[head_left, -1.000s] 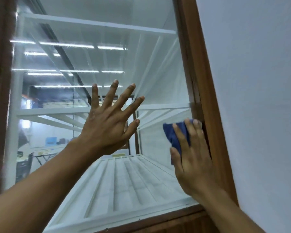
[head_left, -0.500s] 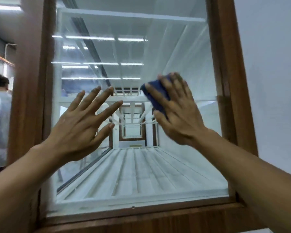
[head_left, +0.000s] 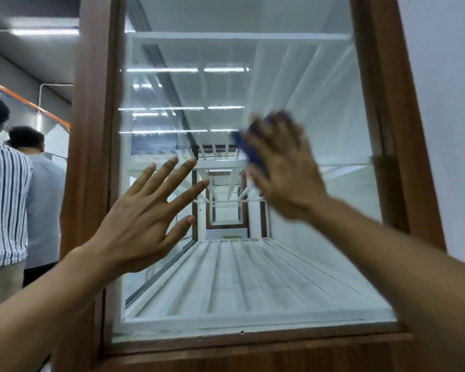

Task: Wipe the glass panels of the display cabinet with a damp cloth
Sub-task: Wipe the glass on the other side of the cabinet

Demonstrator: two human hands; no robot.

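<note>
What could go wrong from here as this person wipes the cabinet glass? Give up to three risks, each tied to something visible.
1. The bare left hand seems spread flat against the glass, so it may leave fingerprints.
2. The right hand is blurred, pressing a small bunched cloth. A fast pass could leave streaks or missed patches.
3. Both hands appear to push on the same glass, which might strain it.

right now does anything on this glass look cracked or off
Nothing is broken or askew. The clear glass panel sits whole in its brown wooden frame. Only a small dark speck marks the bottom edge, well below the dark blue cloth.
</note>
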